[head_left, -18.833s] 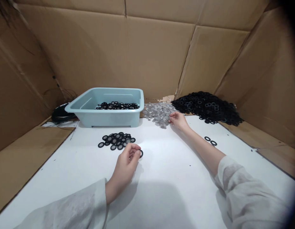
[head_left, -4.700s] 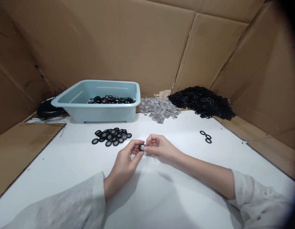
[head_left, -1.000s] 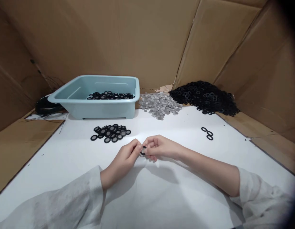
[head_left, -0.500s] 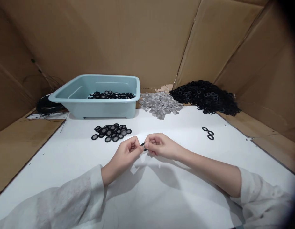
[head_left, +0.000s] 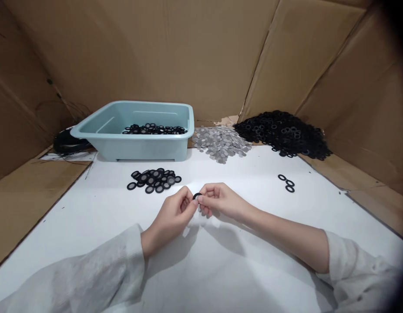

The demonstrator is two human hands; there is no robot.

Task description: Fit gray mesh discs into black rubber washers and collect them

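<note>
At the far left, a coil of thin black wire [head_left: 66, 143] lies against the brown cardboard wall [head_left: 156, 56]. Beside it stands a pale blue rectangular plastic tub [head_left: 136, 148] with black rings lying in its bottom. In front of the tub, a small cluster of black rubber rings with mesh centres [head_left: 155, 180] rests on the white table surface [head_left: 237, 269]. Near the middle, the left hand [head_left: 170, 215] and the right hand [head_left: 221, 202] meet fingertip to fingertip, both pinching one small black rubber ring [head_left: 196, 196] held just above the table. Behind them sits a heap of grey round mesh discs [head_left: 221, 142], then a large pile of loose black rubber rings [head_left: 283, 132]. Three stray black rings [head_left: 286, 183] lie apart at the right.
</note>
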